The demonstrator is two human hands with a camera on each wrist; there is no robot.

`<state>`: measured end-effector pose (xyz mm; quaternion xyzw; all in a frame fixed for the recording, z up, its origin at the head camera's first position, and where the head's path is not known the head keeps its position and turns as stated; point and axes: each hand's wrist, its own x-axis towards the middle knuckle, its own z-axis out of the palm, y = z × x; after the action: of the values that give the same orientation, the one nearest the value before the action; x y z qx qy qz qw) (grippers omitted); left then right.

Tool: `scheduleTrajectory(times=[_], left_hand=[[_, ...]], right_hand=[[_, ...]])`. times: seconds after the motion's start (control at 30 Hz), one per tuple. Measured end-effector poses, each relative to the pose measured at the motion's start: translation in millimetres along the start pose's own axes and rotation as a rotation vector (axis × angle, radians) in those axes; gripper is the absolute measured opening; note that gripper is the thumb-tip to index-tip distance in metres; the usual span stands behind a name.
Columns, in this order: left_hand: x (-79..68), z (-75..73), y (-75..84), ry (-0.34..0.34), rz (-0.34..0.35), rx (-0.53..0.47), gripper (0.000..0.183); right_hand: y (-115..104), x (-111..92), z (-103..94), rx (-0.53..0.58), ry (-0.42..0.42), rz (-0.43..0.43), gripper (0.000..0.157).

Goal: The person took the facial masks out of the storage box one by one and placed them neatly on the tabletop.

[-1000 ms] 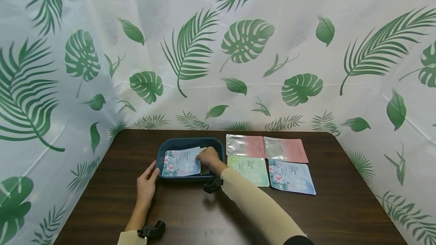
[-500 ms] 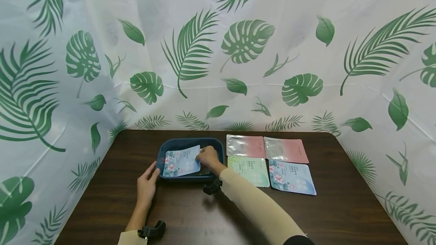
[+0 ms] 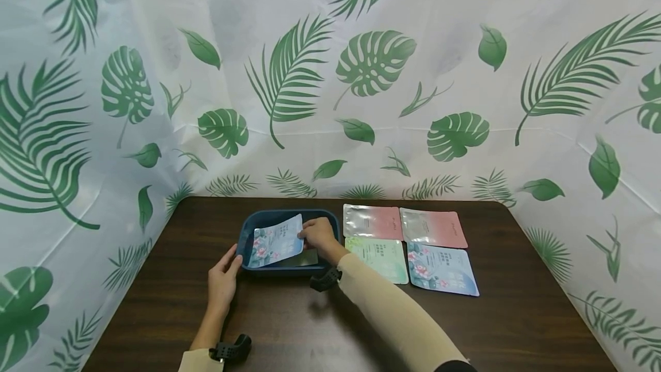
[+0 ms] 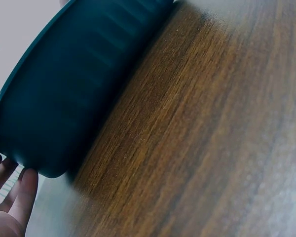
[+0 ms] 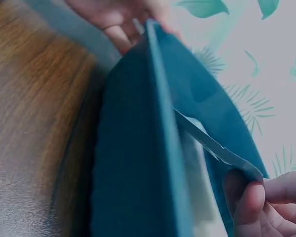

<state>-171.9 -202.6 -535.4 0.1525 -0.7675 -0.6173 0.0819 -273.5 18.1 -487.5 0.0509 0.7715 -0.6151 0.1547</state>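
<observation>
My right hand (image 3: 319, 234) pinches the right edge of a light blue face mask packet (image 3: 277, 241) printed with pink flowers. The packet tilts inside a dark blue plastic basket (image 3: 333, 220), its right edge raised. In the right wrist view, thumb and fingers (image 5: 249, 205) meet on the packet's edge above a pale packet (image 5: 200, 177) lower in the basket. Part of a dark greenish packet (image 3: 306, 258) shows beneath it in the head view. My left hand (image 3: 222, 280) rests against the basket's left end, its fingers (image 4: 27, 195) touching the outer wall (image 4: 64, 108).
Right of the basket, two pink-and-silver packets (image 3: 373, 222) lie along the back of the brown wooden table (image 3: 516, 314). In front of them lie a green packet (image 3: 379, 258) and another blue floral packet (image 3: 442, 268). A leaf-patterned curtain (image 3: 372, 148) stands behind the table.
The right hand has lifted the blue packet's right edge and tilted it up, shifting it slightly toward the back. More of the dark packet beneath shows. The left hand has stayed in place.
</observation>
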Motion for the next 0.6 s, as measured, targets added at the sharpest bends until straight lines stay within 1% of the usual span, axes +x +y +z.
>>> scheduleTrajectory(times=[0.23,0.4,0.47,0.6], left_hand=[[1.7,0.4,-1.8,0.012,-0.005,0.022,0.045],[2.3,0.5,-3.8,-0.004,-0.009,-0.003,0.045],[2.2,0.5,-4.2,-0.011,-0.006,-0.021,0.045],[1.8,0.7,-4.1,-0.018,-0.002,-0.026,0.046]], right_hand=[[-11,-1,-11.7,0.075,-0.007,-0.002,0.022],[-21,-3,-21.7,0.096,-0.001,-0.008,0.021],[-22,-4,-25.2,0.102,-0.001,-0.013,0.022],[-24,-5,-31.2,0.113,0.008,-0.023,0.025]])
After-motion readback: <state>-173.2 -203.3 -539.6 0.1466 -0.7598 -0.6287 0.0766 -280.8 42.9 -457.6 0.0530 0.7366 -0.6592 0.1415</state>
